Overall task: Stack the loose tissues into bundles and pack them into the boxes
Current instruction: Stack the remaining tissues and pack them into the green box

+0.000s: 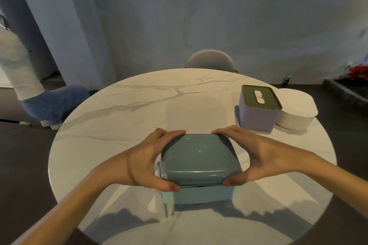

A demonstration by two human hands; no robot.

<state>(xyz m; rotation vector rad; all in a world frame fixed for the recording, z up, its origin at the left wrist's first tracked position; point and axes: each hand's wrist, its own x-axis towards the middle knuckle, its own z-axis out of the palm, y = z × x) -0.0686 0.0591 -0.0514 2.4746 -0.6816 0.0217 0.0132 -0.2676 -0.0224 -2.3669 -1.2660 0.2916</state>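
Nearest the camera, two bare forearms reach in from the bottom corners, cut off by the picture's edge. The left hand (pixel 143 160) and right hand (pixel 253 157) grip a teal lid (pixel 197 158) from its two short sides, fingers curled over the far corners and thumbs pressed at the near corners. The lid sits between the palms, slightly tilted, its long axis running left to right, over a lighter teal box (pixel 196 194). Only the box's front wall shows; its inside is hidden by the lid, and a dark gap along the near edge suggests the lid may not be fully seated, though that is hard to judge.

Both rest on the round marble table (pixel 123 105). At the far right stands a lilac box (pixel 257 117) with a slotted green top (pixel 259 97), upright; just behind it, touching or nearly so, is a white stack of tissues (pixel 296 111), partly hidden by it. A chair back (pixel 210 59) shows beyond the table, and a blue plush toy (pixel 53 103) lies on the floor at left.
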